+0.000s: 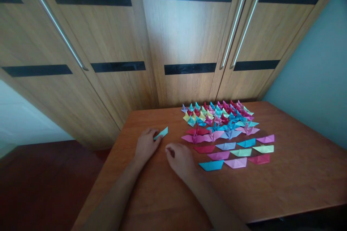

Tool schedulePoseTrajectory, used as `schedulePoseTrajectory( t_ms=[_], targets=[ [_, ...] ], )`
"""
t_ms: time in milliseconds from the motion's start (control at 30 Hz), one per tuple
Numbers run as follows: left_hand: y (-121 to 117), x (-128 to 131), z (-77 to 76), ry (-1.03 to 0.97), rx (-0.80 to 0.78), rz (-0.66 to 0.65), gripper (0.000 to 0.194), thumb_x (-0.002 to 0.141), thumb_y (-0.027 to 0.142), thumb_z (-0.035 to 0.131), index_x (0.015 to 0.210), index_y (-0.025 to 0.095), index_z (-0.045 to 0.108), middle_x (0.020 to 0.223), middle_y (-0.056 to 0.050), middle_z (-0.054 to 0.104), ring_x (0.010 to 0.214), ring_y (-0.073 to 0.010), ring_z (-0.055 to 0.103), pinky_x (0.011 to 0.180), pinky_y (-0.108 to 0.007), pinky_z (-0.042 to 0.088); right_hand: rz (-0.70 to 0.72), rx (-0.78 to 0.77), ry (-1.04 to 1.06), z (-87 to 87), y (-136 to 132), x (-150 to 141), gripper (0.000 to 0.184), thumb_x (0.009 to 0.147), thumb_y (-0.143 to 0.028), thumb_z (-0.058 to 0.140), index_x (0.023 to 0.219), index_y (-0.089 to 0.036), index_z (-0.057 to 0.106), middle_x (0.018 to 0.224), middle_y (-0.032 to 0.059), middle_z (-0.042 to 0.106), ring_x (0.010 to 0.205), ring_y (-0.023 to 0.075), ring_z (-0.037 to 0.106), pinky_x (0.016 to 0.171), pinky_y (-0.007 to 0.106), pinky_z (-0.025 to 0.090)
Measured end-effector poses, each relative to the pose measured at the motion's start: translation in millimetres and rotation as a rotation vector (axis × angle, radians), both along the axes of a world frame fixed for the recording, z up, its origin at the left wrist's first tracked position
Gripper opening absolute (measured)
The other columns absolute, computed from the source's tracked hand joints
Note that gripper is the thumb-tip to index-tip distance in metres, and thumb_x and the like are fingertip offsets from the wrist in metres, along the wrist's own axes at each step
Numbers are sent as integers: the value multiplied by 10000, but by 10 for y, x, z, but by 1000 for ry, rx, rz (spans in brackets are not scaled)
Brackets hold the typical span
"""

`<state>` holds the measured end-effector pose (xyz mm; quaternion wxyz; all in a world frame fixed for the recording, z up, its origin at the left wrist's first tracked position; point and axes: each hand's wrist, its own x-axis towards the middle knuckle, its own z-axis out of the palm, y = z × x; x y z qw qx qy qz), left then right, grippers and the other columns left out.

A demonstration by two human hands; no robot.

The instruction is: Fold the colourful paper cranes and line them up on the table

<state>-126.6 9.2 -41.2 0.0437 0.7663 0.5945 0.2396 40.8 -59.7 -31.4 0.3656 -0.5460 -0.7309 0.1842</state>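
Observation:
My left hand (148, 144) rests on the wooden table with its fingers closed on a pale aqua folded paper (163, 132). The paper's pointed end sticks out to the right, and the fingers cover the rest. Close by on the right, my right hand (180, 158) is curled, thumb and fingertips together, with nothing showing in it. It is apart from the paper. Beyond it lie flat folded paper pieces in several colours, among them a blue one (211, 165), a pink one (235, 162) and a red one (204, 149).
Behind the flat pieces stand paper cranes with spread wings, such as a pink crane (194, 138). Rows of smaller folded cranes (217, 112) fill the table's far right. A wooden wardrobe (187, 36) with metal handles rises behind the table (298, 173); a blue-grey wall (311, 79) is at right.

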Motion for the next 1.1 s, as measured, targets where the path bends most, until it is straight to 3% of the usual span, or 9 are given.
schedulePoseTrajectory(
  t_ms=[233,367,567,833,1100],
  targets=[
    [14,28,-40,18,50,-52,210,827,264,530,1000,194,627,1051,-75,623,986,-224,564,897,-342,421,6,-50,-34,-140,30,-47,158,802,-130,493,801,-218,625,810,9,664,760,139,597,681,209,391],
    [2,27,-61,-44,38,-109,176,803,183,543,966,205,605,985,-54,646,938,-208,585,863,-319,441,45,-29,-2,-152,-9,-26,184,805,-117,480,836,-219,630,841,10,666,785,140,596,714,213,397],
    [-48,23,-52,-182,-28,-92,132,799,177,533,910,217,592,917,-33,669,869,-188,624,806,-294,474,53,-24,62,-165,-20,-17,194,788,-106,482,819,-216,639,799,12,662,741,145,592,687,225,408],
    [-132,104,69,-523,-103,-74,193,737,226,592,923,197,635,951,-30,688,903,-189,633,858,-317,478,24,-20,366,-187,-2,1,185,790,-149,488,863,-206,648,821,21,667,749,153,605,702,252,459],
    [-352,391,236,-863,-329,-241,231,733,265,644,943,170,666,952,-54,703,881,-196,643,821,-294,489,-165,-46,674,-74,-1,36,290,810,-321,563,1077,-209,565,917,25,632,771,158,579,694,267,465]
  ],
)
